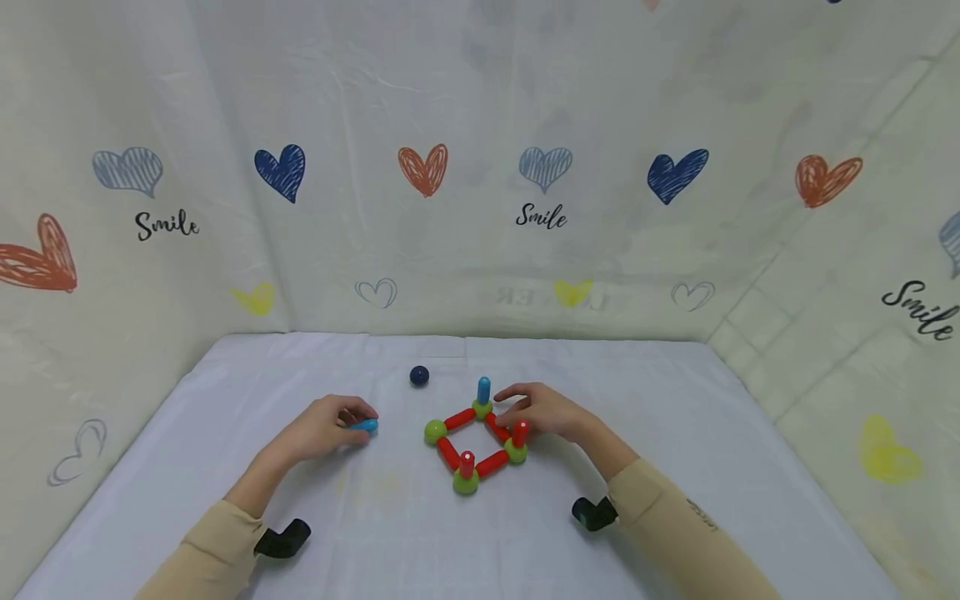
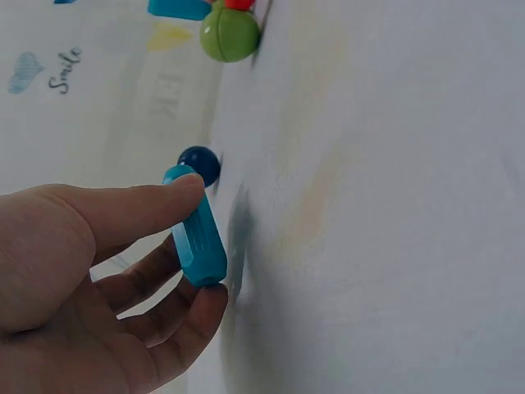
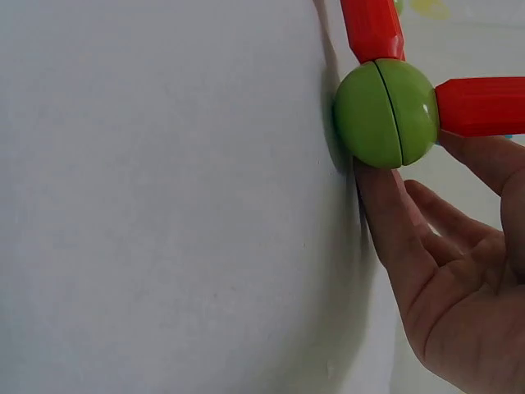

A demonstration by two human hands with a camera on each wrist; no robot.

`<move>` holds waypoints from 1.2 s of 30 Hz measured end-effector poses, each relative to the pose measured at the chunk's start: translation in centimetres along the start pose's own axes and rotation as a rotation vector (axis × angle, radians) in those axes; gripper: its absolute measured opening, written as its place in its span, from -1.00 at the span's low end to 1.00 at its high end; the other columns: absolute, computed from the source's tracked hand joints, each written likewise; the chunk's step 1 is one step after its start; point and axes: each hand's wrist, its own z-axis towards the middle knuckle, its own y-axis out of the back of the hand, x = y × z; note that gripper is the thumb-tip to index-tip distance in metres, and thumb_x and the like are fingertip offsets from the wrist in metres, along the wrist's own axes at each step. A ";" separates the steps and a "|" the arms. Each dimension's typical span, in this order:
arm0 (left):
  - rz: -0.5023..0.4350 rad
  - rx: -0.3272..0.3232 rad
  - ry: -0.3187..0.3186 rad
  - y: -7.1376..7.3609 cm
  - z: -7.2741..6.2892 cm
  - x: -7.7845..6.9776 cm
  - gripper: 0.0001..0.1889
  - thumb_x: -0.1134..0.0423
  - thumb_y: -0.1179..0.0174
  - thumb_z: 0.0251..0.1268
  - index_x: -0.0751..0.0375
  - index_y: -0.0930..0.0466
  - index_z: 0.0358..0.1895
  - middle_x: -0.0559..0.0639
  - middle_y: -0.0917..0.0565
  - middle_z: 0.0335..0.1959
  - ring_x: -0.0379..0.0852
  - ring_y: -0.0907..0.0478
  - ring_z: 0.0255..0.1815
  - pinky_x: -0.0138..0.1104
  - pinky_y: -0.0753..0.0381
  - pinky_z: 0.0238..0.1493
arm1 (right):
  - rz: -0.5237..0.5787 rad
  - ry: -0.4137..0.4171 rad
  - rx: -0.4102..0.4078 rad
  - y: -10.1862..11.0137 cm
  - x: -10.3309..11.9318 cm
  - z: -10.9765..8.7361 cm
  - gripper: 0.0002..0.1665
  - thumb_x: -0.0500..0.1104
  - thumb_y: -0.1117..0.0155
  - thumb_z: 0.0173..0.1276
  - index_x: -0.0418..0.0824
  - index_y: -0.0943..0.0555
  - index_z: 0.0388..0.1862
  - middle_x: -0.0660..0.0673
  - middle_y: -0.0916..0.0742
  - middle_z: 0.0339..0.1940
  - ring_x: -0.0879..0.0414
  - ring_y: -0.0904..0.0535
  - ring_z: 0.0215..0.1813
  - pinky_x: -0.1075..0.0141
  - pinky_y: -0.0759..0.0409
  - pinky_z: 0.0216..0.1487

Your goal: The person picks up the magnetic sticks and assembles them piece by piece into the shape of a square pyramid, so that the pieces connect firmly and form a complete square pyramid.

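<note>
My left hand pinches a light blue rod between thumb and fingertips, low over the cloth left of the built shape. In the centre, red rods join green balls into a four-sided frame lying flat. A blue rod stands on its back ball, and red rods stand on the right and front ones. Beside the frame's back right side is my right hand, fingers loosely bent and spaced apart. In the right wrist view, a green ball and red rod partly hide its fingertips.
A dark blue ball lies on the white cloth behind the frame, to its left. A curtain printed with hearts hangs behind the table. Black wrist-worn devices stick out near both sleeves.
</note>
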 end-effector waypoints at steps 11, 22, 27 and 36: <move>-0.022 -0.030 -0.064 -0.8 0.9 -0.9 -0.79 0.34 -0.40 0.32 0.18 -0.69 -0.02 -0.06 -0.69 -0.13 -0.06 -0.60 -0.10 -0.19 -0.60 -0.12 | 0.027 0.015 0.007 -0.4 0.2 -0.2 -0.34 -0.20 -0.42 0.38 -0.20 -0.48 0.44 -0.13 -0.74 -0.13 0.02 -0.70 -0.16 0.19 -0.72 -0.15; -0.109 -0.098 -0.071 -2.2 2.4 -1.9 -0.75 0.39 -0.40 0.31 0.18 -0.66 0.01 -0.04 -0.69 -0.09 0.01 -0.64 -0.02 -0.20 -0.68 -0.04 | 0.024 -0.046 -0.101 -1.0 0.2 -1.3 -0.20 -0.23 -0.49 0.28 -0.22 -0.41 0.48 -0.15 -0.67 -0.08 0.00 -0.64 -0.11 0.19 -0.72 -0.14; -0.152 -0.123 -0.058 -3.0 3.1 -2.6 -0.74 0.36 -0.41 0.31 0.16 -0.64 0.02 -0.05 -0.68 -0.09 0.00 -0.65 0.00 -0.16 -0.68 0.00 | 0.011 -0.046 -0.142 -1.6 -0.1 -1.6 -0.22 -0.21 -0.51 0.28 -0.23 -0.43 0.45 -0.15 -0.66 -0.10 0.00 -0.64 -0.14 0.19 -0.73 -0.17; -0.221 -0.178 -0.038 -4.5 4.7 -3.7 -0.71 0.31 -0.45 0.28 0.08 -0.62 0.01 -0.08 -0.66 -0.08 -0.04 -0.64 0.03 -0.16 -0.67 0.05 | 0.011 -0.024 -0.188 -2.4 -0.5 -2.3 -0.28 -0.21 -0.51 0.29 -0.26 -0.44 0.38 -0.15 -0.68 -0.23 0.02 -0.66 -0.26 0.15 -0.75 -0.24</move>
